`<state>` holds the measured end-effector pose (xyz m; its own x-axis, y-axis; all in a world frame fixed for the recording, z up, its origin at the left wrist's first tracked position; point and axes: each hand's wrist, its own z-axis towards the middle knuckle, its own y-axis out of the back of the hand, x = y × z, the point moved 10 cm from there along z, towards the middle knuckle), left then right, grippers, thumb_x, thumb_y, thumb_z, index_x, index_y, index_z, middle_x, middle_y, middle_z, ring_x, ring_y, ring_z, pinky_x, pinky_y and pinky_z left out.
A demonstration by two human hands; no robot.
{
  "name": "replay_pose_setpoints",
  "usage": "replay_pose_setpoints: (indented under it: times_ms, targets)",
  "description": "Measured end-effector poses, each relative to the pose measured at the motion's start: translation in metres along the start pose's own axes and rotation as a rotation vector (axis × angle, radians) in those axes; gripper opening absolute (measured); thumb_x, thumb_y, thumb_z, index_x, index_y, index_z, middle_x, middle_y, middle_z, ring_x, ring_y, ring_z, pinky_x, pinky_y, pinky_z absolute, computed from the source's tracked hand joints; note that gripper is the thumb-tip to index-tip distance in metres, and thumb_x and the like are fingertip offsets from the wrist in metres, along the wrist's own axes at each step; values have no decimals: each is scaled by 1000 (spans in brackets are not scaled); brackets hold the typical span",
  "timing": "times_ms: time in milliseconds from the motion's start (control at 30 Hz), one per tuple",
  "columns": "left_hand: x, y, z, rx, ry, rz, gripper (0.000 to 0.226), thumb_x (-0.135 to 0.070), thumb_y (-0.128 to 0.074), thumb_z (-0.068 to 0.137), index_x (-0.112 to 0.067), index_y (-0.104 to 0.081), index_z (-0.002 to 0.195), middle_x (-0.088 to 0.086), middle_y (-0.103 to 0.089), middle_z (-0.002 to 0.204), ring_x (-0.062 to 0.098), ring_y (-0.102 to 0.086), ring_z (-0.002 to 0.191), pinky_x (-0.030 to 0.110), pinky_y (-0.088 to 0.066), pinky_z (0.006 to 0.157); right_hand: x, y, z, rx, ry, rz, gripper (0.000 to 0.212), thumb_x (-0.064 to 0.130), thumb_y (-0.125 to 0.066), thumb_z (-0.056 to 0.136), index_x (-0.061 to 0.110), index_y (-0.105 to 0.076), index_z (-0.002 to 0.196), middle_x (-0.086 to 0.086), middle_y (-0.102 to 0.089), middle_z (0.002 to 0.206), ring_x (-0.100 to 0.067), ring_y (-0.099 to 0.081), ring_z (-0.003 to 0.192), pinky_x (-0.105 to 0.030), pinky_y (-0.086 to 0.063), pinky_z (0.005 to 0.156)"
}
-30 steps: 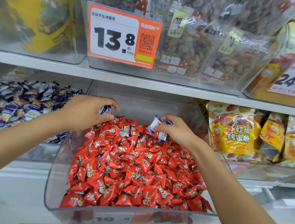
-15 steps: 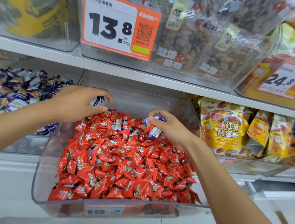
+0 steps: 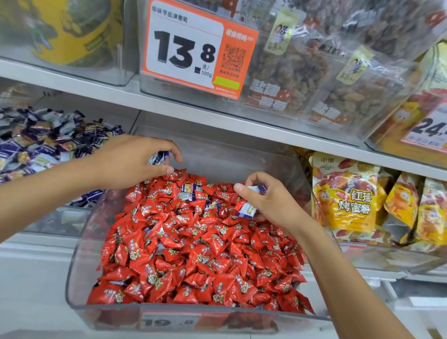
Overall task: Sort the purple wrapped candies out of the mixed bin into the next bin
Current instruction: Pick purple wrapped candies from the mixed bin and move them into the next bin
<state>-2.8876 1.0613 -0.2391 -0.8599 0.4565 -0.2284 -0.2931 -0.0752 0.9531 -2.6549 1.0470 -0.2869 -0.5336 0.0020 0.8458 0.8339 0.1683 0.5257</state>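
Note:
A clear pulled-out bin holds a heap of red wrapped candies with a few purple-and-white ones mixed in near the back. My left hand hovers over the bin's back left corner, closed around purple candies that peek out between thumb and fingers. My right hand rests on the heap at the back right, gripping purple candies. To the left, the neighbouring bin is piled with purple wrapped candies.
A shelf edge runs just above the hands, carrying clear bins of dried fruit and an orange price tag. Yellow snack bags fill the bin on the right. White floor tiles lie below.
Both hands stay over the back of the red candy bin. My right hand has sunk lower onto the heap, still holding purple candies. The left hand has barely shifted.

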Motion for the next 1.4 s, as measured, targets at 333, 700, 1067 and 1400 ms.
replay_pose_setpoints:
  times_ms: [333, 700, 1067, 1400]
  targets:
    - [-7, 3, -2, 27, 0, 7, 20, -49, -57, 90, -42, -56, 108, -13, -51, 43, 3, -42, 38, 24, -25, 47, 1, 11, 0, -97, 23, 110, 27, 31, -77, 80, 6, -67, 78, 5, -58, 59, -4, -47, 53, -17, -40, 58]
    - [-36, -56, 37, 350, -56, 71, 47, -63, -70, 73, -44, -59, 115, -15, -63, 121, 13, -58, 107, 29, -48, 85, 9, 38, -13, -296, 90, 38, 35, 39, -73, 83, 9, -57, 72, 5, -51, 53, -1, -42, 41, -12, -36, 47]
    - [-19, -101, 53, 446, -2, 160, 31, -48, -77, 75, -32, -65, 99, -4, -60, 112, 18, -58, 103, 28, -46, 83, 7, 46, -18, -255, 49, -14, 33, 38, -76, 82, 10, -61, 73, 4, -52, 51, -1, -41, 35, -11, -32, 39]
    - [-29, -40, 46, 241, 6, -159, 43, -65, -55, 77, -23, -62, 84, 0, -65, 81, 17, -58, 71, 32, -45, 68, 15, 66, -25, -254, 70, 61, 35, 38, -75, 83, 12, -55, 69, 12, -41, 31, -3, -36, 30, -13, -26, 37]
